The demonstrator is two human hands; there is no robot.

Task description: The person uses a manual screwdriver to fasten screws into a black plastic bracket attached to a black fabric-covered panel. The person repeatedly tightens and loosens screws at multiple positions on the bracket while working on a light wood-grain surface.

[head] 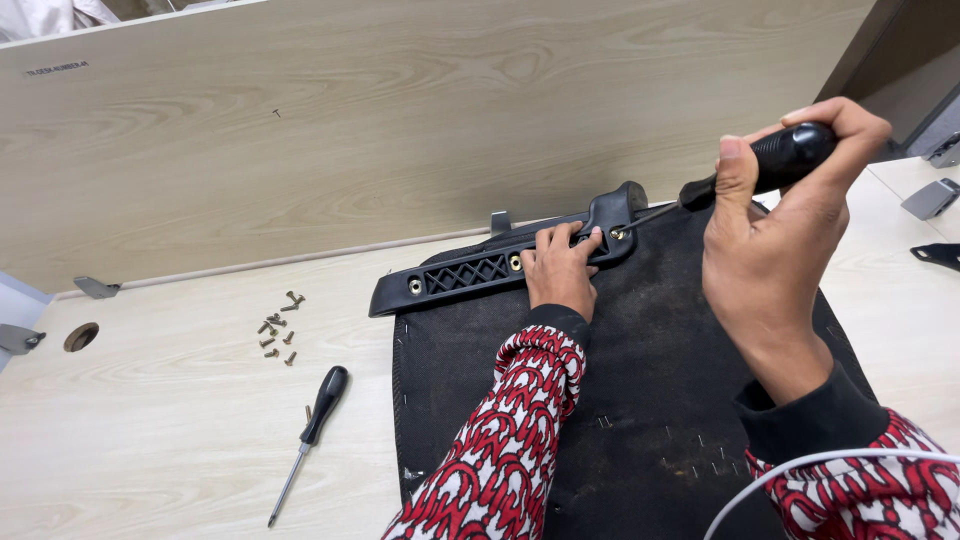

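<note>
A black fabric-covered seat panel (640,380) lies underside up on a pale wooden table (160,420). Along its far edge runs a black plastic bracket (470,273) with a lattice middle and brass-ringed screw holes. My left hand (561,268) presses down on the bracket right of its middle. My right hand (775,230) grips the black handle of a screwdriver (760,165); its tip sits in the bracket's right-hand screw hole (618,233). Both sleeves are red and white patterned.
Several loose brass screws (278,328) lie left of the panel, with a second black-handled screwdriver (308,430) nearer the front. A wooden partition (400,130) stands behind. Metal brackets (930,198) lie at right, a round hole (80,336) at left, a white cable (800,468) at bottom right.
</note>
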